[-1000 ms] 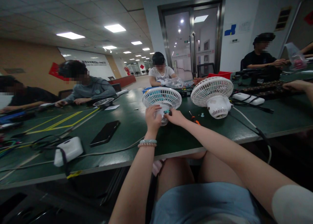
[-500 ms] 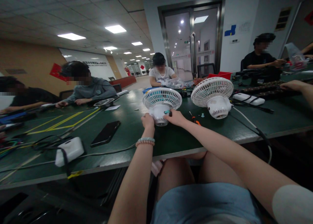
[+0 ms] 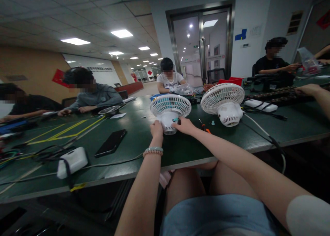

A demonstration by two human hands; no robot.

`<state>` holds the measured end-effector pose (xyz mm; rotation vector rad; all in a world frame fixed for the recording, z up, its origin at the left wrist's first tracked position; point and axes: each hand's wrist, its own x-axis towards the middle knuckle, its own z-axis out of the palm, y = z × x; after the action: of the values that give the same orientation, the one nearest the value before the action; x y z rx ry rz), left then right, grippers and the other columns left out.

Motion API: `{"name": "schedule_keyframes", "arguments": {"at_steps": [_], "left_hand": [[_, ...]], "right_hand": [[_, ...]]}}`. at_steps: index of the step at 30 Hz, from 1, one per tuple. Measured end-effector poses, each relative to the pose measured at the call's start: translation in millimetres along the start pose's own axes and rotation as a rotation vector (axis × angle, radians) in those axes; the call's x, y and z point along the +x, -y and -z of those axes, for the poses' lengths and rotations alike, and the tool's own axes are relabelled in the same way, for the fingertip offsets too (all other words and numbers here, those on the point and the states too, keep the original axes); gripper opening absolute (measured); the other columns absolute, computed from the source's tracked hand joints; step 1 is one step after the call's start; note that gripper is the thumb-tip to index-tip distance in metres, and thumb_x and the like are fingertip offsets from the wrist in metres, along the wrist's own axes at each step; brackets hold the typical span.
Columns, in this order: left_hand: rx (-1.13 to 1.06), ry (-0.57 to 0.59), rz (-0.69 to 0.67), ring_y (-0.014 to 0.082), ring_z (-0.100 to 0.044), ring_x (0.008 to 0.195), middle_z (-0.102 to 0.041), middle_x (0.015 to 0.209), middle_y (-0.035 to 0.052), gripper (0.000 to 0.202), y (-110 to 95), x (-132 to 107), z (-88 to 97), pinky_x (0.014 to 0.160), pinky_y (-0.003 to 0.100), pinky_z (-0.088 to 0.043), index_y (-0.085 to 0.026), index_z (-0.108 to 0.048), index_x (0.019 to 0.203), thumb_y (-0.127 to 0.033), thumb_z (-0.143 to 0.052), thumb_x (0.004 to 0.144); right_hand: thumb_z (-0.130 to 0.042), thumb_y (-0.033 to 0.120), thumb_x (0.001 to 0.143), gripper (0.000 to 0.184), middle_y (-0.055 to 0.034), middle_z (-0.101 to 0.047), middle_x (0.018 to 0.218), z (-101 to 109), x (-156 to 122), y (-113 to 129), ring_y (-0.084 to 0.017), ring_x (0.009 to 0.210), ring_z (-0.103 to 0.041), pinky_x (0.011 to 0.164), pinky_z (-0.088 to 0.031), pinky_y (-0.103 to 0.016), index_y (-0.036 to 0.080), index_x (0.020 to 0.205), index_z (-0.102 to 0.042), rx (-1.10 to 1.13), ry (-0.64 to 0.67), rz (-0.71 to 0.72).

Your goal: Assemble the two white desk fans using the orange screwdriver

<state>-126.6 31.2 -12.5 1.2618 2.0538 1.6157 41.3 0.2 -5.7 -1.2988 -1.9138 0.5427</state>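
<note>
In the head view a white fan (image 3: 170, 106) with a round ribbed grille, teal showing through it, rests on the table with its motor housing towards me. My left hand (image 3: 156, 128) is closed against the left side of that housing. On the other side, my right hand (image 3: 186, 126) has its fingers curled round a small teal-and-dark piece (image 3: 176, 120), right up against the housing. What this piece is cannot be made out, as the fingers partly cover it. A second white fan (image 3: 223, 102) lies to the right, its cord trailing off the table edge.
Between the fans lie an orange-handled screwdriver (image 3: 206, 128) and a small teal part (image 3: 212, 122). A black phone (image 3: 110, 143) and a white box-like device (image 3: 72, 162) with cables are on the left. Another white device (image 3: 261, 105) is at right. Several co-workers sit around the green table (image 3: 144, 162).
The view has shifted very slightly. Both hands stay at the fan's housing, with no clear change in their hold.
</note>
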Motion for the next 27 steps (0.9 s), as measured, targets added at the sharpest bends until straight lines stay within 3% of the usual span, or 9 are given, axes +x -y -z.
{"name": "schedule_keyframes", "arguments": {"at_steps": [7, 27], "left_hand": [[0.011, 0.012, 0.143, 0.0293, -0.059, 0.1, -0.062, 0.104, 0.0175, 0.036, -9.3, -7.6, 4.0, 0.083, 0.039, -0.046, -0.011, -0.058, 0.097, -0.037, -0.039, 0.08], [-0.008, 0.035, 0.121, 0.0287, -0.059, 0.097, -0.063, 0.101, 0.0161, 0.034, -6.7, -4.5, 1.8, 0.081, 0.037, -0.046, -0.013, -0.059, 0.092, -0.038, -0.041, 0.079]], "right_hand": [[-0.055, 0.051, 0.076, 0.047, -0.0148, -0.064, 0.102, -1.6, 1.0, -1.3, -0.025, 0.095, -0.061, 0.08, -0.046, -0.033, 0.012, 0.102, -0.056, 0.005, -0.008, 0.013], [-0.055, 0.05, 0.076, 0.047, -0.0143, -0.065, 0.103, -2.5, 1.7, -3.1, -0.025, 0.096, -0.061, 0.081, -0.046, -0.033, 0.012, 0.104, -0.056, 0.017, -0.015, 0.024]]}}
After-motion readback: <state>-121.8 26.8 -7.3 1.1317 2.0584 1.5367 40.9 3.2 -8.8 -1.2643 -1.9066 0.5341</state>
